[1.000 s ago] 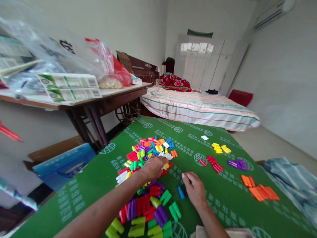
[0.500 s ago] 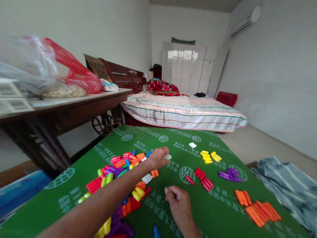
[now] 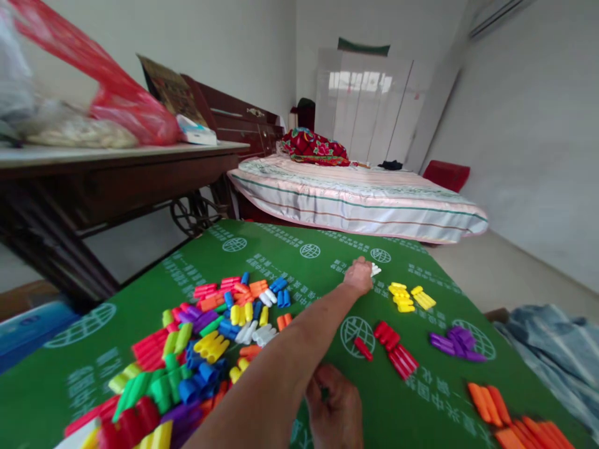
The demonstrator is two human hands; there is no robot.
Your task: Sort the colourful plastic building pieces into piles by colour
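White pegs (image 3: pixel 375 270) lie far out on the green tabletop (image 3: pixel 322 262), long axes slanting up-right; nearer, right hand (image 3: pixel 334 408) rests curled, contents unclear. Left hand (image 3: pixel 359 276), outstretched, closes on the pegs beside yellow pegs (image 3: pixel 402 297).

The table cloth (image 3: pixel 421 399) was green with white globe prints. Sorted pegs lay in white (image 3: pixel 375 270), yellow (image 3: pixel 409 297), red (image 3: pixel 390 349), purple (image 3: pixel 456 341) and orange (image 3: pixel 503 415) groups; the mixed pile (image 3: pixel 206 343) was multicoloured.
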